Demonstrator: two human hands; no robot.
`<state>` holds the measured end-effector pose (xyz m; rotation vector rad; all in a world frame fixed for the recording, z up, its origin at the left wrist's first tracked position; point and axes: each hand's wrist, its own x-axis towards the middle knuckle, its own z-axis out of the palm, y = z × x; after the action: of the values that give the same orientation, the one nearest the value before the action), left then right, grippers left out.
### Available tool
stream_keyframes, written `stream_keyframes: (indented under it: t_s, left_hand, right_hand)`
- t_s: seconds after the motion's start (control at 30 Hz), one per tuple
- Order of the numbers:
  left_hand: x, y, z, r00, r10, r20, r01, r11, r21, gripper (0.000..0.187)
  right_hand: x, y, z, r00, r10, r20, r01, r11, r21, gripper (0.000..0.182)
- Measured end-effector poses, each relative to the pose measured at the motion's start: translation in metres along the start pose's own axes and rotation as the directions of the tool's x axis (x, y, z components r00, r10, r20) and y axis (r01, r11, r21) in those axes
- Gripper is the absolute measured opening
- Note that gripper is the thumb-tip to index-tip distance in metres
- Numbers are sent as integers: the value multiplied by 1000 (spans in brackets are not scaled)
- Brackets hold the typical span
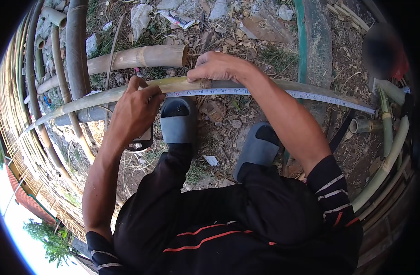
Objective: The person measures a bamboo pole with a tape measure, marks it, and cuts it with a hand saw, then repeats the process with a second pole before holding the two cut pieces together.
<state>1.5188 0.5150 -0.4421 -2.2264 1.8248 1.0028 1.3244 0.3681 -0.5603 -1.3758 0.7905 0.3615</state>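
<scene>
A long, narrow length of bamboo runs across in front of me, bowed by the lens. Along its near edge lies a white tape measure blade, stretching from my left hand toward the bamboo's right end. My left hand is closed over the bamboo, its fingertips at the blade. Under that wrist shows part of a dark, pale-faced case, mostly hidden. My right hand grips the bamboo from above beside a node, thumb and fingers bent. Its fingertips are partly hidden.
A thick cut bamboo pole lies just beyond my hands. Several poles stand or lean at left, and more bamboo lies at right. A green-edged board crosses the littered ground. My slippers are below the bamboo. Another person's blurred head is at upper right.
</scene>
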Motion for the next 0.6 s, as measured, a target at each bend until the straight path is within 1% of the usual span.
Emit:
stream_keyframes:
  t_s: [0.03, 0.07, 0.1, 0.17, 0.2, 0.27, 0.3, 0.37, 0.53, 0.6]
  left_hand:
    - [-4, 7, 0, 998, -35, 58, 37, 998, -43, 25]
    - [-7, 11, 1, 994, 1, 107, 7, 998, -68, 23]
    - [-11, 19, 4, 990, -2, 142, 13, 997, -80, 23]
    - [-12, 20, 19, 971, 90, 220, -65, 991, -118, 24]
    - [-12, 22, 27, 972, 91, 219, -66, 991, -117, 24]
    - [-13, 25, 42, 934, 164, 318, -107, 976, -188, 26]
    - [-12, 28, 48, 934, 164, 317, -108, 976, -187, 26]
    - [-12, 30, 57, 883, 143, 447, -46, 974, -220, 28]
    - [-17, 19, 75, 869, 149, 472, -58, 977, -203, 27]
    - [-20, 15, 78, 870, 139, 474, -98, 989, -111, 26]
  right_hand:
    - [-3, 0, 0, 1000, 2, -2, -2, 1000, 6, 59]
    - [-4, -1, 0, 1000, 15, 6, -15, 999, 39, 60]
    - [-5, -2, 0, 1000, 26, 16, -27, 997, 69, 60]
    - [-2, 0, 1, 999, 20, 34, -23, 997, 79, 61]
    - [-1, 1, 0, 999, 18, 50, -23, 996, 88, 61]
    - [-3, -1, 0, 998, 34, 51, -39, 995, 94, 62]
    - [-3, -1, -1, 997, 50, 54, -55, 993, 101, 63]
    - [-4, -1, -1, 998, 40, 50, -45, 994, 97, 64]
    - [1, 4, 1, 999, 39, 37, -42, 995, 91, 65]
    - [2, 5, 1, 999, 23, 45, -28, 994, 103, 65]
